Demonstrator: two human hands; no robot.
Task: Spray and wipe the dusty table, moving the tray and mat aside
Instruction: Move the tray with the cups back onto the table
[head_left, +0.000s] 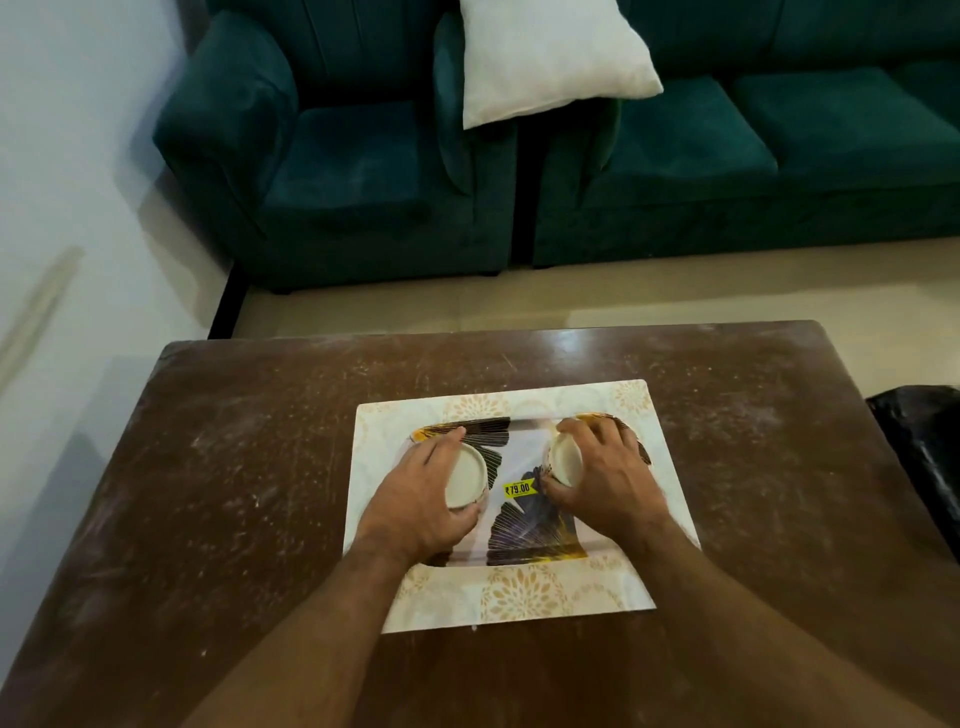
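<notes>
The left hand (421, 499) gripped a white cup (466, 475); the right hand (605, 475) gripped a second cup (566, 460). Beneath both hands lay the tray (524, 525), on the mat (524, 592) covering the dusty bench (249, 467).

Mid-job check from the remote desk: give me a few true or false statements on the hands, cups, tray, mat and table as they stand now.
1. The left hand grips a white round cup. True.
2. The right hand lies flat on the bare table. False: it grips the other white cup.
3. The dark leaf-patterned tray lies on the cream floral mat. True.
4. The brown wooden table is wiped clean. False: dusty streaks cover it.
5. A white pillow rests on the green sofa. True.
</notes>
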